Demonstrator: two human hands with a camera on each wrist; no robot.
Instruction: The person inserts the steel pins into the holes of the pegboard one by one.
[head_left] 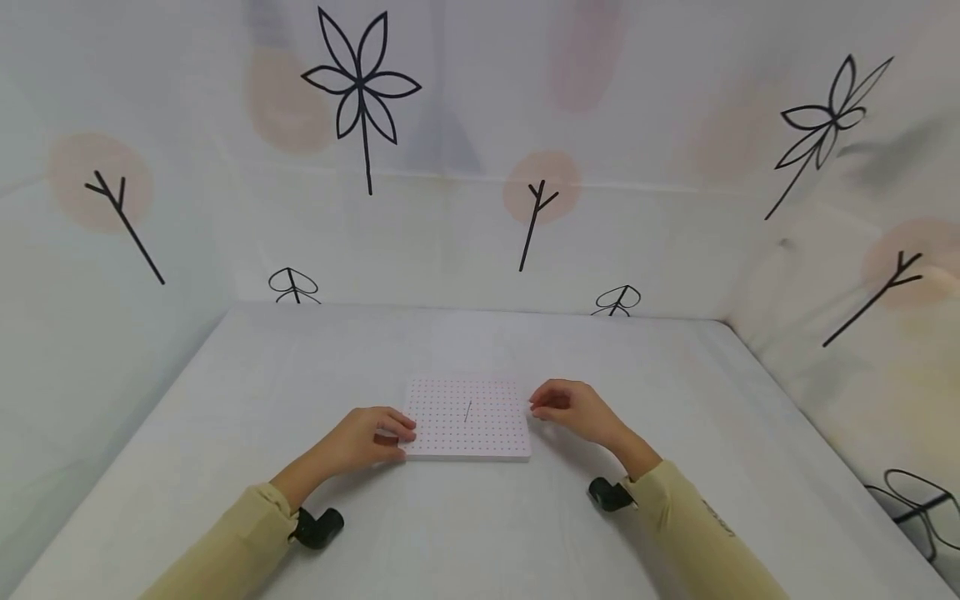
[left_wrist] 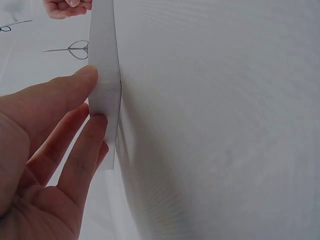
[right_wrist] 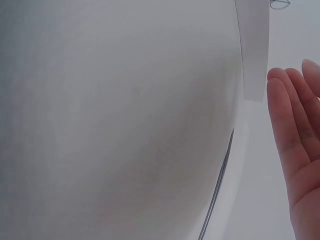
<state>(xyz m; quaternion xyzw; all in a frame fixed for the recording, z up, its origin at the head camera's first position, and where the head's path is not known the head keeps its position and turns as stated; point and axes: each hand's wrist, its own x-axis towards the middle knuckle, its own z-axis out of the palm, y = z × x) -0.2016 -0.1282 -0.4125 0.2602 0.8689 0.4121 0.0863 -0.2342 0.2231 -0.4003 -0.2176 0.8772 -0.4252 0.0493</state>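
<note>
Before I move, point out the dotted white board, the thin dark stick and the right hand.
Dotted white board point(head_left: 495, 427), head view: on its top face.
Thin dark stick point(head_left: 468, 412), head view: midway along its length.
Right hand point(head_left: 577, 408), head view: on its back.

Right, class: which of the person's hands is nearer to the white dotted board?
Left. The left hand touches the dotted board at its left side and near-left corner; the right hand hovers beside its right edge, slightly apart in the head view.
</note>
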